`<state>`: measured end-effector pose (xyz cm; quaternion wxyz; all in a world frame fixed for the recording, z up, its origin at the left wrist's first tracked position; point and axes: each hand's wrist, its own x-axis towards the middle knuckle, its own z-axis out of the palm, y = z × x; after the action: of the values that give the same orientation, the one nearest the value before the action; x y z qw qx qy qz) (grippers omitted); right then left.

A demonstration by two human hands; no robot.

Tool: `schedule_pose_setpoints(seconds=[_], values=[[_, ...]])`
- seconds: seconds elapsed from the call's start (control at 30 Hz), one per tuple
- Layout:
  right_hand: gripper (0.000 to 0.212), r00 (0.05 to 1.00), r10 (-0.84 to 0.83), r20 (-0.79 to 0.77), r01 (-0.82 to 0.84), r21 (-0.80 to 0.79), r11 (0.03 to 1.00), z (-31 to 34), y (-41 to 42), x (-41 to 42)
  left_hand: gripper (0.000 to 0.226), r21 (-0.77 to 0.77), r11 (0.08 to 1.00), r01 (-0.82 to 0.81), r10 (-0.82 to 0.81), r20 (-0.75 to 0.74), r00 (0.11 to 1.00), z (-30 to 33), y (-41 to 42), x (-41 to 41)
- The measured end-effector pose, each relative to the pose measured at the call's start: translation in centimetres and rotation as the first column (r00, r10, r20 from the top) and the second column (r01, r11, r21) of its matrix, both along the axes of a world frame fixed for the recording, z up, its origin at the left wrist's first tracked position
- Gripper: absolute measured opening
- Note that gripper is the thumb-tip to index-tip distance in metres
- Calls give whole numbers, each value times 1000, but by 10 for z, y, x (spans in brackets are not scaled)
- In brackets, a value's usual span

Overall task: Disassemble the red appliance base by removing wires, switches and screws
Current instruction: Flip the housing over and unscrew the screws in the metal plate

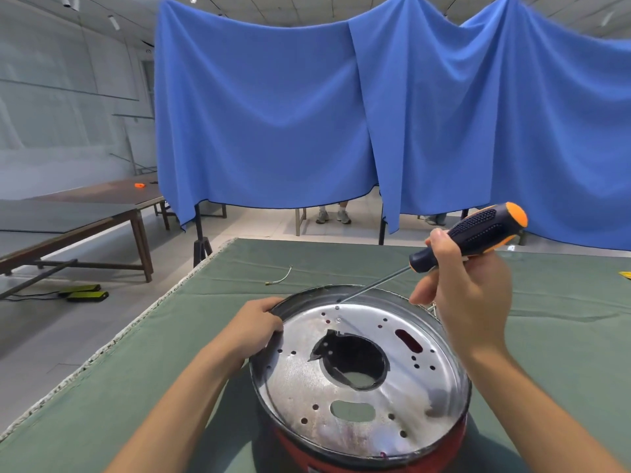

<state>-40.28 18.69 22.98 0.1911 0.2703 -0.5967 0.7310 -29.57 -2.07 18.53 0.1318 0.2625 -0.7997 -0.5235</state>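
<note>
The red appliance base stands at the near edge of the green cloth-covered table, its silver perforated plate facing up with a large round hole in the middle. The left hand grips the base's dark rim on the left, fingers curled over the edge. The right hand holds a black-and-orange screwdriver by the lower handle, fingers wrapped round it; the shaft slants down-left, with its tip at a small screw near the plate's far edge. A short loose wire lies farther back on the cloth. Blue curtains hang beyond the table.
</note>
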Motion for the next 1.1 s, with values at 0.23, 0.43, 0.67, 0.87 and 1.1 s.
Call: schedule_pose_setpoints(seconds=[0.23, 0.43, 0.67, 0.87, 1.1], values=[[43, 1000, -26, -16, 27, 72, 997, -8, -1, 0, 47, -180, 984, -2, 0, -9, 1000, 1, 1, -2], [41, 1000, -14, -13, 15, 63, 998, -12, -4, 1, 52, -606, 794, 39, 21, 91, 996, 2, 1, -3], [32, 1000, -22, -18, 22, -35, 999, -6, -2, 5, 34, -836, 525, 157, -95, 125, 988, 15, 28, -19], [39, 999, -20, -38, 21, 28, 999, -9, -3, 3, 26, -777, 559, 291, -122, 271, 955, 4, 37, -24], [44, 999, -13, -30, 15, 53, 999, -12, -4, 2, 30, -766, 567, 303, -134, 278, 951, -1, 33, -25]])
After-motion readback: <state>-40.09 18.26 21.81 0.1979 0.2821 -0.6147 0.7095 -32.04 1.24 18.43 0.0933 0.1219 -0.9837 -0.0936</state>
